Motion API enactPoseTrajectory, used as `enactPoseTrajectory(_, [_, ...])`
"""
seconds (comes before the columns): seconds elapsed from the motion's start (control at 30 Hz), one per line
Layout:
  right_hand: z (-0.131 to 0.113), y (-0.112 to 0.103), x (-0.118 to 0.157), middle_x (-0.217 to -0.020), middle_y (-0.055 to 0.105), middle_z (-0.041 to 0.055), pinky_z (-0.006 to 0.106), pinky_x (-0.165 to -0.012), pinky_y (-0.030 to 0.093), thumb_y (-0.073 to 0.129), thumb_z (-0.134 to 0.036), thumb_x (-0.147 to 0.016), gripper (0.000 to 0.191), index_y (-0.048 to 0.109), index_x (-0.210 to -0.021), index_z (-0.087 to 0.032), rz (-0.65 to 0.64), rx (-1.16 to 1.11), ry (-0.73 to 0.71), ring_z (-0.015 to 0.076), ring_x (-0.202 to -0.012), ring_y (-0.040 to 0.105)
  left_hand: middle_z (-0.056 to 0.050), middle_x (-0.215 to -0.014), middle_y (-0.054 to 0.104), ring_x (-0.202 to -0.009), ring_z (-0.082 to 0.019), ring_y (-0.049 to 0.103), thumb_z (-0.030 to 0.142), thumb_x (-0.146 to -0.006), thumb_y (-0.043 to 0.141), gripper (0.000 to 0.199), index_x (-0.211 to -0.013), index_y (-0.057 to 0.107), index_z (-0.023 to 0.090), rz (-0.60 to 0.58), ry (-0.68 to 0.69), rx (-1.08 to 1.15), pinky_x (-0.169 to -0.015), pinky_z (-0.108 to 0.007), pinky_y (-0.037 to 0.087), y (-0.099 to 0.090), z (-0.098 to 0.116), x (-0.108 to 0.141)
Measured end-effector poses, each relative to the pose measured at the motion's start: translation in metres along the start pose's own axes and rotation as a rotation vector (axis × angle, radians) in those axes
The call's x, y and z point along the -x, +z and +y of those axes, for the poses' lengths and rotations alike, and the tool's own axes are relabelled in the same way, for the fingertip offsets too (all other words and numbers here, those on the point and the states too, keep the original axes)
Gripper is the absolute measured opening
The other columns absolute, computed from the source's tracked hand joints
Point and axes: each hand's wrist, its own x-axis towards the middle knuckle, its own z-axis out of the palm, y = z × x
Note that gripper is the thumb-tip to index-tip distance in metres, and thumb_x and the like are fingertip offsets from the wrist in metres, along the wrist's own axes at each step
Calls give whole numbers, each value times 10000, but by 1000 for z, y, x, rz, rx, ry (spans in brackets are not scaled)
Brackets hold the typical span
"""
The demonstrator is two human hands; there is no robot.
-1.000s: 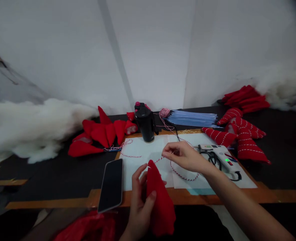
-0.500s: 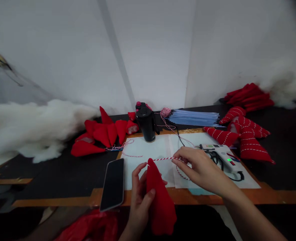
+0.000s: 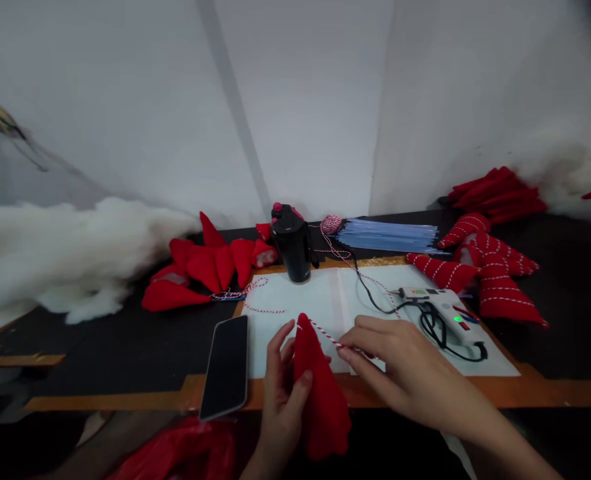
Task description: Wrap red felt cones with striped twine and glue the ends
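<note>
My left hand (image 3: 283, 393) is closed around a red felt cone (image 3: 318, 393), its tip pointing up and away from me. A red-and-white twisted cord (image 3: 324, 332) runs from the tip of the cone to my right hand (image 3: 395, 363), which pinches it between thumb and forefinger. The stretch between tip and fingers is taut and slants down to the right. The cord's ball (image 3: 331, 224) lies at the back of the table. Below both hands are white sheets of paper (image 3: 295, 290).
A phone (image 3: 225, 367) lies left, a black tumbler (image 3: 290, 243) behind. White glue gun (image 3: 448, 313) with cable and cord-wound red cones (image 3: 508, 287) are right. Plain red cones (image 3: 205, 263) and white stuffing (image 3: 75, 253) sit left. Clear glue sticks (image 3: 388, 235) lie at the back.
My right hand has moved down and toward me with the cord, so the cord now slopes down from the cone's tip. The left hand holds the cone in nearly the same place.
</note>
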Motion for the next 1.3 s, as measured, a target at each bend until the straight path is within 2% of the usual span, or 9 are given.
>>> enactPoseTrajectory(0.2, [-7, 11, 1, -870, 621, 19, 285, -703, 373, 408, -291, -1015, 261, 644, -930, -218, -34, 18, 3, 151, -783, 579, -40, -1105, 617, -863, -164, 657, 286, -839, 679, 715, -1390, 229, 354, -11, 11, -14, -756, -262, 530, 11, 8, 1])
enactPoseTrajectory(0.37, [-9, 18, 4, -884, 638, 17, 294, -718, 399, 403, -260, -1010, 254, 619, -891, -204, -43, 38, -9, 159, -785, 591, -15, -1059, 595, -865, -150, 637, 249, -849, 673, 409, -1124, 374, 292, -9, 91, -97, -772, -253, 506, 9, -1, -4])
enactPoseTrajectory(0.53, [-8, 9, 12, -1070, 675, -4, 216, -866, 451, 455, -96, -952, 264, 642, -1081, -231, -280, -289, -216, 126, -987, 626, 15, -888, 552, -779, -121, 550, 200, -865, 641, 204, -950, 458, 228, -76, 190, -211, -688, -200, 455, 2, -13, -10])
enactPoseTrajectory(0.6, [-4, 12, 15, -1039, 691, -15, 208, -857, 457, 501, -100, -937, 241, 657, -1060, -236, -352, -349, -230, 125, -974, 635, 22, -878, 542, -762, -112, 539, 199, -878, 629, 181, -947, 464, 228, -70, 193, -211, -667, -187, 445, 3, -14, -11])
enactPoseTrajectory(0.7, [5, 31, 16, -856, 671, -7, 262, -705, 440, 606, -239, -916, 77, 630, -850, -207, -206, -225, -17, 159, -808, 612, 29, -867, 541, -738, -99, 542, 213, -884, 631, 166, -936, 474, 224, -58, 194, -166, -669, -179, 450, 7, -13, -12])
enactPoseTrajectory(0.77, [12, 46, 12, -801, 620, -1, 269, -627, 402, 658, -304, -880, 168, 572, -791, -190, -8, -223, 102, 150, -714, 556, 27, -869, 554, -748, -100, 560, 224, -875, 647, 172, -924, 482, 219, -55, 189, -117, -687, -181, 460, 9, -12, -13])
enactPoseTrajectory(0.93, [23, 61, -12, -964, 584, 20, 228, -632, 480, 681, -308, -831, 192, 576, -961, -214, 407, -658, 170, 148, -855, 553, 0, -922, 609, -819, -136, 611, 244, -862, 655, 164, -934, 510, 215, -75, 158, -142, -729, -209, 496, 13, -12, -13])
enactPoseTrajectory(1.13, [24, 58, -28, -978, 588, 12, 194, -620, 483, 691, -297, -829, 203, 577, -978, -220, 457, -846, 181, 128, -866, 563, -27, -991, 639, -898, -161, 641, 229, -875, 623, 152, -997, 533, 217, -64, 187, -256, -791, -244, 519, 15, -11, -4])
enactPoseTrajectory(1.3, [29, 62, -28, -911, 582, 10, 182, -577, 474, 712, -341, -830, 232, 573, -957, -207, 458, -955, 202, 117, -788, 544, -60, -1177, 630, -1053, -205, 644, 174, -883, 589, 405, -1263, 487, 270, -125, 321, -420, -911, -323, 524, 11, -18, -4])
